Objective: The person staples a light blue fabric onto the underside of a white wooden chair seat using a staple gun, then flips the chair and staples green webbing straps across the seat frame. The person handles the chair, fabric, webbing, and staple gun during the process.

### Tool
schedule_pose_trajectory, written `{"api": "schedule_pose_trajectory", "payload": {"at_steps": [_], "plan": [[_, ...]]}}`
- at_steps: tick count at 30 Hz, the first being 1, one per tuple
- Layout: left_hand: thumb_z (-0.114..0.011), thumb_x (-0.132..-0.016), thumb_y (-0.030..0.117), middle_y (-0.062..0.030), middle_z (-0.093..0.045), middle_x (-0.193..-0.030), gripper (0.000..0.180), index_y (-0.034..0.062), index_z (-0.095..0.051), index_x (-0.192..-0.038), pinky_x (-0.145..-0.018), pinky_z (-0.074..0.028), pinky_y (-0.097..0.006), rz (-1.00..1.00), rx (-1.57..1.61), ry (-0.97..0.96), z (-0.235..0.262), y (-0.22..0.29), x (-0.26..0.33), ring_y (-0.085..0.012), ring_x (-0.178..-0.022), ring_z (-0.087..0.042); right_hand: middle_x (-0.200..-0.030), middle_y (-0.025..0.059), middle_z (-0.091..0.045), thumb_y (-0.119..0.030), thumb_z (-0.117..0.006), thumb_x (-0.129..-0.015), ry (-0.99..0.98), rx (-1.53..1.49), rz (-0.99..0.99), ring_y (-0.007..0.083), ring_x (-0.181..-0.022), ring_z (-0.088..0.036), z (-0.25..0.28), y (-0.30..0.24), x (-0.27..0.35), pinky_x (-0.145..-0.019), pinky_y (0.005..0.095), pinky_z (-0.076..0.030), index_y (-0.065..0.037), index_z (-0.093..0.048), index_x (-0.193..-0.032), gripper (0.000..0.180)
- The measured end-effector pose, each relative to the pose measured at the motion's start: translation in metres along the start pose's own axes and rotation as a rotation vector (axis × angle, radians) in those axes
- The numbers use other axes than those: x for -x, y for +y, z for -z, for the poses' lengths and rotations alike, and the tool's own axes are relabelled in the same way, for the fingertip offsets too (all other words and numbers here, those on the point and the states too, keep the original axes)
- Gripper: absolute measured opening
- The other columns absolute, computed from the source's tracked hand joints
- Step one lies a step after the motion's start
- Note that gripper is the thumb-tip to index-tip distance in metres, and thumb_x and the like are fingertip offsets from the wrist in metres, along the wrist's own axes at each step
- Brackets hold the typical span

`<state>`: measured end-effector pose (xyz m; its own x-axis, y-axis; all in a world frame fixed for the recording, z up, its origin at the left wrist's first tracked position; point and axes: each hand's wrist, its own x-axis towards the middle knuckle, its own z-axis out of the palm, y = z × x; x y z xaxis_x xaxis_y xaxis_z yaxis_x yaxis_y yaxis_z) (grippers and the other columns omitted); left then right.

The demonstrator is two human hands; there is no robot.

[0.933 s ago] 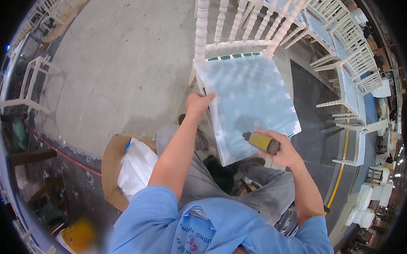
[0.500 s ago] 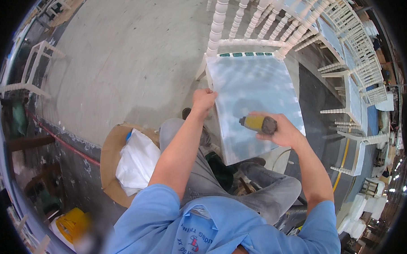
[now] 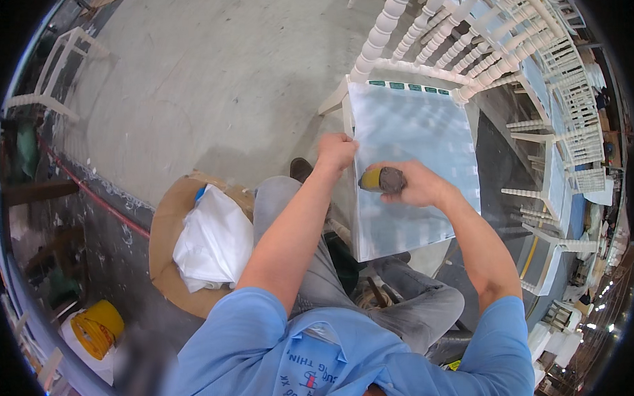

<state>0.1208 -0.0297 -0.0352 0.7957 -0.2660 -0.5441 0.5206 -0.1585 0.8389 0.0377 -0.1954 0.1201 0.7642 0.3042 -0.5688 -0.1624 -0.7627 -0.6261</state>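
A white chair with turned spindles (image 3: pixel 384 31) stands in front of me, its seat (image 3: pixel 416 145) covered with a pale, translucent sheet. At the seat's left edge my left hand (image 3: pixel 337 152) is closed, its fingers pinching the sheet's border. Over the left half of the seat my right hand (image 3: pixel 420 183) grips a stubby yellow and dark-grey hand tool (image 3: pixel 383 179). The tool's front end points left, close to the left edge. Its underside is hidden, so I cannot tell whether it touches the sheet. Green strips (image 3: pixel 409 88) line the seat's back edge.
A round brown container (image 3: pixel 167 255) holding a white plastic bag (image 3: pixel 215 236) stands left of my legs. More white chairs (image 3: pixel 565 112) are lined up on the right. A chair frame (image 3: pixel 54 74) and a yellow bucket (image 3: pixel 98 330) are at the left, with a red hose (image 3: pixel 97 192) on the floor.
My right hand has moved the tool left, toward the seat's left edge and my left hand. The left hand still pinches the border. The whole view has shifted slightly.
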Motion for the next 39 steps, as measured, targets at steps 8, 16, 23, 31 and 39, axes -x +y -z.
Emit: {"api": "schedule_pose_trajectory", "payload": {"at_steps": [8, 16, 23, 31, 39], "plan": [[-0.075, -0.087, 0.015, -0.0007, -0.059, -0.072, 0.015, 0.0015, -0.07, -0.084, -0.056, -0.039, -0.036, 0.105, -0.078, -0.003, -0.004, 0.006, 0.003, -0.0127, -0.064, -0.048, -0.118, 0.0136, -0.075, -0.007, -0.085, -0.078, -0.02, 0.016, -0.082, 0.0274, -0.104, -0.071, -0.005, -0.003, 0.0, -0.096, 0.0373, -0.055, -0.018, -0.063, -0.139, 0.066], [-0.085, -0.081, 0.023, -0.0023, -0.065, -0.077, 0.03, -0.0008, -0.067, -0.082, -0.06, -0.046, -0.036, -0.09, -0.055, 0.052, 0.001, 0.033, -0.014, -0.0134, -0.066, -0.055, -0.117, 0.0094, -0.075, -0.008, -0.085, -0.081, 0.141, -0.113, -0.019, 0.0222, -0.103, -0.07, 0.015, 0.003, 0.029, -0.095, 0.0361, -0.054, -0.016, -0.062, -0.141, 0.065], [-0.086, -0.078, 0.02, -0.0109, -0.069, -0.092, 0.035, -0.0017, -0.06, -0.068, -0.07, -0.05, -0.037, -0.252, -0.153, 0.187, -0.011, 0.032, -0.049, -0.0204, -0.077, -0.062, -0.111, 0.0088, -0.076, -0.01, -0.084, -0.082, 0.183, -0.082, -0.002, 0.0235, -0.096, -0.071, 0.046, -0.001, 0.016, -0.09, 0.0368, -0.055, -0.016, -0.062, -0.14, 0.063], [-0.074, -0.09, 0.005, -0.0117, -0.064, -0.134, 0.023, -0.0069, -0.065, -0.072, -0.083, -0.049, -0.034, -0.216, 0.074, 0.041, -0.016, 0.019, -0.062, -0.0204, -0.102, -0.061, -0.12, 0.0049, -0.075, -0.003, -0.083, -0.082, 0.074, -0.084, -0.061, 0.0192, -0.104, -0.068, 0.05, 0.001, -0.014, -0.097, 0.0345, -0.054, -0.016, -0.061, -0.142, 0.066], [-0.076, -0.089, 0.01, -0.0222, -0.046, -0.159, 0.018, -0.008, -0.075, -0.09, -0.096, -0.048, -0.035, -0.118, 0.108, -0.018, -0.007, 0.024, -0.06, -0.0256, -0.131, -0.058, -0.115, 0.0128, -0.076, -0.012, -0.085, -0.082, 0.043, -0.047, 0.003, 0.0313, -0.102, -0.071, 0.046, 0.009, -0.042, -0.093, 0.0386, -0.054, -0.017, -0.063, -0.139, 0.061]]}}
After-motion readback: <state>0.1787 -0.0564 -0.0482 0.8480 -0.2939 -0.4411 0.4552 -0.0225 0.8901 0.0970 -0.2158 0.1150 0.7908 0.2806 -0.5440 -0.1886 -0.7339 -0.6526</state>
